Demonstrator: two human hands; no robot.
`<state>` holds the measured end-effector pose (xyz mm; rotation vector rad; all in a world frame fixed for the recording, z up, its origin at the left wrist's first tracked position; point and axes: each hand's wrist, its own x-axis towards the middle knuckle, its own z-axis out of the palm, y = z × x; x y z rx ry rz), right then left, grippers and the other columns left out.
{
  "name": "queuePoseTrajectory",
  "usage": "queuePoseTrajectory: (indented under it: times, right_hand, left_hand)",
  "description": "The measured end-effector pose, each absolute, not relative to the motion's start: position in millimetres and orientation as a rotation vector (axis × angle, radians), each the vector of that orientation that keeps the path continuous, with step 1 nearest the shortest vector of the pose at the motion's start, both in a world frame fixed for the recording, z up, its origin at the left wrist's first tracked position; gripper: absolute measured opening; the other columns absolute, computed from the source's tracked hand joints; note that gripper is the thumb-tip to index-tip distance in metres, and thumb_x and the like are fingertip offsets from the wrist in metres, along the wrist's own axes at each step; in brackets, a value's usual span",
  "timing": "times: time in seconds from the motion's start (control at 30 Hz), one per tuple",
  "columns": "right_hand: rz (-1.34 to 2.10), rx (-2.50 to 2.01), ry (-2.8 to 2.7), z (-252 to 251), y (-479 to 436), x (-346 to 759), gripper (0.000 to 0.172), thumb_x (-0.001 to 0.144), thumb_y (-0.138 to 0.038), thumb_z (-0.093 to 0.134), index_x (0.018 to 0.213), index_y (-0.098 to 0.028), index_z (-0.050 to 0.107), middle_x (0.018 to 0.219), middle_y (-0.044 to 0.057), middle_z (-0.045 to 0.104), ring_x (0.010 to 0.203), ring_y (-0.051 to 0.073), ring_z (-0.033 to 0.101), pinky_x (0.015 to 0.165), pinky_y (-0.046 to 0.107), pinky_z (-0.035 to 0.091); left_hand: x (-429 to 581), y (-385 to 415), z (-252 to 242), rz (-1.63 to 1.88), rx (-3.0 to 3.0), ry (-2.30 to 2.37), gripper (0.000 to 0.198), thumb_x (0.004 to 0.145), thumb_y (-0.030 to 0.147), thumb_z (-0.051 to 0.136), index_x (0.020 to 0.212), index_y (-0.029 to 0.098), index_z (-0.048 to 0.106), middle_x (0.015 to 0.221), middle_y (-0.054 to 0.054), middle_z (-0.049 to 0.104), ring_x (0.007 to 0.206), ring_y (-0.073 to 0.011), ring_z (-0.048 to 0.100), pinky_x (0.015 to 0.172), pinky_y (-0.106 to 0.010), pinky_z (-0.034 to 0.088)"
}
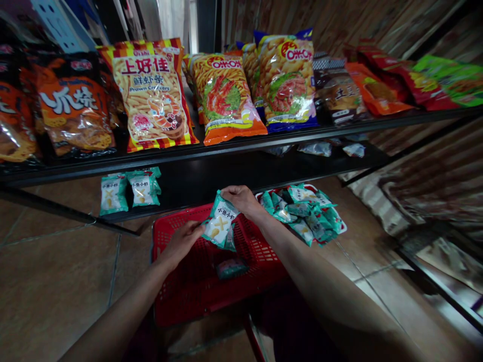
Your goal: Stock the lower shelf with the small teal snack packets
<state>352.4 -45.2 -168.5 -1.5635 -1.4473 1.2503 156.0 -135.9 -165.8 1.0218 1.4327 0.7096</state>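
Observation:
Between my two hands, above a red shopping basket (166, 301), is a small teal and white snack packet (221, 221). My left hand (184, 241) pinches its lower left edge, and my right hand (241, 198) grips its upper right corner. A second teal packet (230, 239) shows partly behind it; whether a hand holds that one too I cannot tell. Down in the basket lies another teal packet (231, 268). Right of my right hand, a white and red tray (342, 227) is heaped with several packets of the same kind (302, 208).
On the lower black shelf (196, 178), small teal packets (141, 187) stand at the left end. The upper shelf (241, 146) carries large snack bags, among them prawn crackers (151, 95). A metal frame (445, 281) stands at the right on the tiled floor (68, 271).

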Motion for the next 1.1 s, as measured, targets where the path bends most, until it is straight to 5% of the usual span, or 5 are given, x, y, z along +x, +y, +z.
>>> queuePoseTrajectory:
  times: [0.27, 0.5, 0.67, 0.93, 1.1]
  right_hand:
    - [1.246, -1.449, -1.689, -154, -55, 343, 0.022, 0.076, -0.031, 0.055, 0.077, -0.015, 0.071, 0.067, 0.001, 0.066, 0.062, 0.011, 0.057, 0.055, 0.02, 0.041]
    - [1.113, -1.417, -1.634, -162, -53, 342, 0.028, 0.079, -0.034, 0.056, 0.099, -0.017, 0.068, 0.092, 0.005, 0.07, 0.082, 0.016, 0.064, 0.073, 0.027, 0.049]
    - [0.888, -1.522, -1.41, -168, -58, 345, 0.035, 0.081, -0.032, 0.054, 0.112, -0.018, 0.061, 0.113, 0.009, 0.064, 0.103, 0.017, 0.06, 0.094, 0.033, 0.044]
    - [1.644, -1.474, -0.991, -159, -97, 327, 0.036, 0.072, -0.039, 0.068, 0.101, -0.018, 0.063, 0.113, 0.009, 0.064, 0.102, 0.019, 0.06, 0.088, 0.034, 0.049]
    - [1.771, -1.437, -0.743, -159, -102, 324, 0.031, 0.063, -0.03, 0.077, 0.087, -0.017, 0.062, 0.093, 0.004, 0.066, 0.078, 0.013, 0.063, 0.074, 0.028, 0.053]
  left_hand:
    - [173, -130, -180, 0.818, 0.928, 1.217, 0.054, 0.067, 0.04, 0.073, 0.114, 0.02, 0.059, 0.116, -0.012, 0.064, 0.101, -0.0266, 0.062, 0.084, -0.038, 0.05]
    - [184, -126, -177, 0.91, 0.743, 1.301, 0.041, 0.064, 0.037, 0.075, 0.098, 0.016, 0.066, 0.092, -0.009, 0.071, 0.076, -0.0225, 0.067, 0.067, -0.032, 0.053]
    - [182, -118, -172, 1.091, 0.391, 1.227, 0.03, 0.067, 0.027, 0.072, 0.093, 0.014, 0.065, 0.087, -0.009, 0.072, 0.076, -0.0216, 0.068, 0.07, -0.033, 0.055]
    - [174, -108, -172, 1.264, 0.129, 1.108, 0.013, 0.079, 0.014, 0.06, 0.091, 0.014, 0.063, 0.087, -0.009, 0.071, 0.084, -0.0192, 0.068, 0.079, -0.033, 0.054]
    - [172, -107, -172, 1.347, 0.082, 1.006, 0.018, 0.08, 0.012, 0.058, 0.097, 0.016, 0.061, 0.089, -0.006, 0.071, 0.084, -0.016, 0.067, 0.083, -0.031, 0.052]
